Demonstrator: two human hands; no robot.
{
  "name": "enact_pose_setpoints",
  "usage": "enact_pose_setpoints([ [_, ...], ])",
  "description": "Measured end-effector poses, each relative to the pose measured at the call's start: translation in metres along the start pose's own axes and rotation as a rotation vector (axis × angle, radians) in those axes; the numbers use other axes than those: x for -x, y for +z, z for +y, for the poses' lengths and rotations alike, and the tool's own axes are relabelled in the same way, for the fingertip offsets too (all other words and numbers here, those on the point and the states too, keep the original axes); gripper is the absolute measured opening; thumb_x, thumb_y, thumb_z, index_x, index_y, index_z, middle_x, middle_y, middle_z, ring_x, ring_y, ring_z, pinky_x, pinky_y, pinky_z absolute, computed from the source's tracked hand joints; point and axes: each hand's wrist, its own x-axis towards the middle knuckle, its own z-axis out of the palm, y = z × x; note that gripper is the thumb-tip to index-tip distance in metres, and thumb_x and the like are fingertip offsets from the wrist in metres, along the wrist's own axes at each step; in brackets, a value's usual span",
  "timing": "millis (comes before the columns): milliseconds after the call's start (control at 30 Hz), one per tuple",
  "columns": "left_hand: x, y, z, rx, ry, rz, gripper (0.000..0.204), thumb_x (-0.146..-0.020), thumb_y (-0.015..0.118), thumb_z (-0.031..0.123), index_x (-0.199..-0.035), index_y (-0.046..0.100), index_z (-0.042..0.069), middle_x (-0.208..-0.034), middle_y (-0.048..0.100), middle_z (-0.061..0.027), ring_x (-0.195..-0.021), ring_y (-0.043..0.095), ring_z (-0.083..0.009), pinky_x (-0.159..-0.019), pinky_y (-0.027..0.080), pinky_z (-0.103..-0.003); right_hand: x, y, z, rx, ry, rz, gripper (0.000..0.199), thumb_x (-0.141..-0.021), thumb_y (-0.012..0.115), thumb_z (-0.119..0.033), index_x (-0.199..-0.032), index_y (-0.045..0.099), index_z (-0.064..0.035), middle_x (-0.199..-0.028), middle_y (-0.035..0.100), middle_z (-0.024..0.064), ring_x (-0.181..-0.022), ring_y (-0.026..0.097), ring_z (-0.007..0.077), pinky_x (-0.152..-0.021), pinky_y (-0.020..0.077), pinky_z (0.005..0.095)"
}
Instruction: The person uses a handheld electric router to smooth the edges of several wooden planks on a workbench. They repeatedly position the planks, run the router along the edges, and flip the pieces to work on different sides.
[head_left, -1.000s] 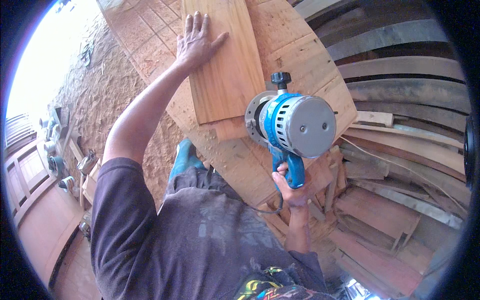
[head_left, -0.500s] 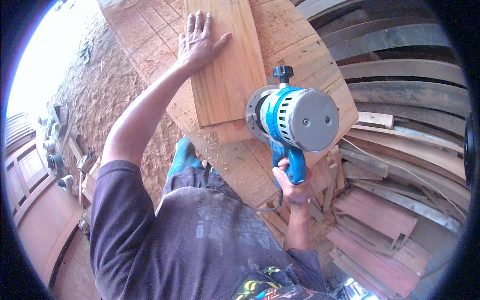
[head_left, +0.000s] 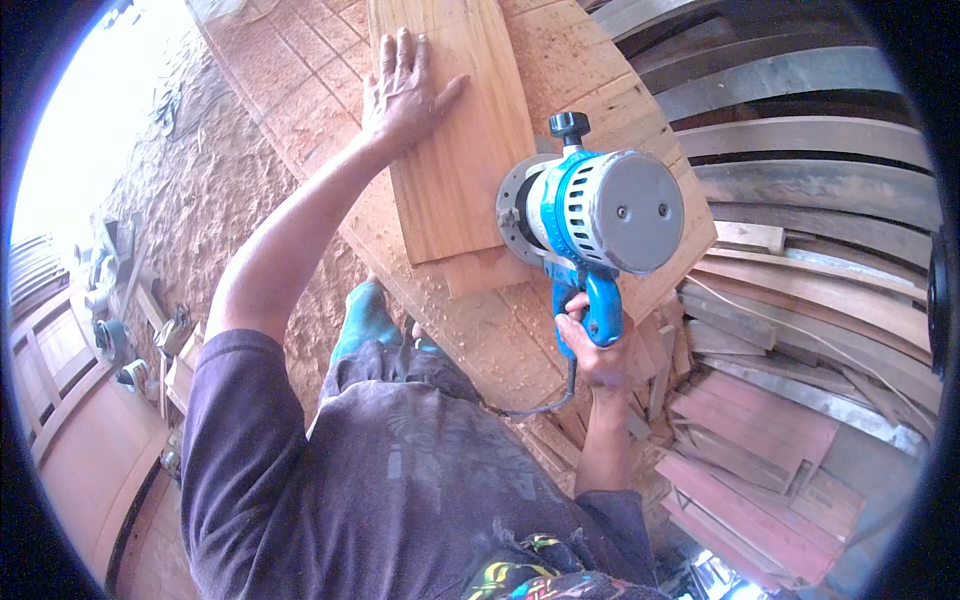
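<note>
My left hand (head_left: 405, 100) lies flat on a wide wooden board (head_left: 460, 170), its fingers spread toward the far end and the thumb out to the right. My right hand (head_left: 592, 345) is wrapped round the blue handle of a router (head_left: 610, 210) with a silver motor body and a black knob on its far side. The router's round metal base stands at the board's right edge; its bit is hidden. Under the board's near end, a second, thinner wooden piece (head_left: 492, 272) sticks out. Both rest on a wooden worktable (head_left: 400, 290) strewn with shavings.
Curved planks (head_left: 810, 180) are stacked along the right side. Reddish panels (head_left: 760, 425) lie at the lower right. A dark cord (head_left: 540, 408) hangs from the router's handle. Sawdust covers the floor (head_left: 200, 220) at left, with wooden frames (head_left: 80, 380) and tools beyond.
The router and my right hand have moved slightly away from me and a little to the right. My left hand stays flat on the board.
</note>
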Motion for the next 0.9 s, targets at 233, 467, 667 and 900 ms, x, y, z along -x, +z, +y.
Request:
enact_pose_setpoints([
  [233,-0.002,0.006,-0.005,-0.013,0.027,0.038,0.096,-0.098,0.049,0.069,-0.162,0.027,0.001,-0.171,0.017,-0.0229,-0.159,0.011,-0.0421,-0.119,0.027,-0.064,-0.019,0.005,-0.009,0.026,-0.017,0.000,0.019,-0.087,0.072,0.005,-0.101,0.065,-0.0044,-0.074,0.060,-0.0001,-0.063,0.057,0.0082,-0.056,0.0454,0.0257],
  [467,0.003,0.002,-0.002,0.015,0.023,0.022,0.095,-0.098,0.049,0.068,-0.162,0.027,0.001,-0.171,0.018,-0.0232,-0.159,0.012,-0.0424,-0.118,0.029,-0.064,-0.039,0.016,-0.011,-0.120,0.043,0.047,0.017,-0.086,0.075,0.003,-0.096,0.066,-0.0067,-0.077,0.060,-0.0037,-0.067,0.053,0.0054,-0.060,0.0426,0.0254],
  [667,0.004,0.000,0.001,0.014,0.023,0.015,0.094,-0.098,0.050,0.067,-0.162,0.027,0.001,-0.171,0.019,-0.0233,-0.159,0.012,-0.0421,-0.117,0.030,-0.065,-0.065,0.024,-0.017,-0.079,0.011,0.052,0.016,-0.086,0.074,0.003,-0.095,0.066,-0.0074,-0.075,0.059,-0.0046,-0.066,0.053,0.0050,-0.058,0.0416,0.0251],
  [900,0.004,-0.007,0.000,0.034,0.017,-0.004,0.093,-0.098,0.052,0.065,-0.160,0.029,0.001,-0.171,0.019,-0.0235,-0.159,0.013,-0.0411,-0.117,0.030,-0.065,-0.099,0.032,-0.027,-0.107,-0.025,0.022,0.014,-0.088,0.073,0.002,-0.096,0.067,-0.0076,-0.071,0.058,-0.0050,-0.061,0.051,0.0037,-0.053,0.0391,0.0238],
])
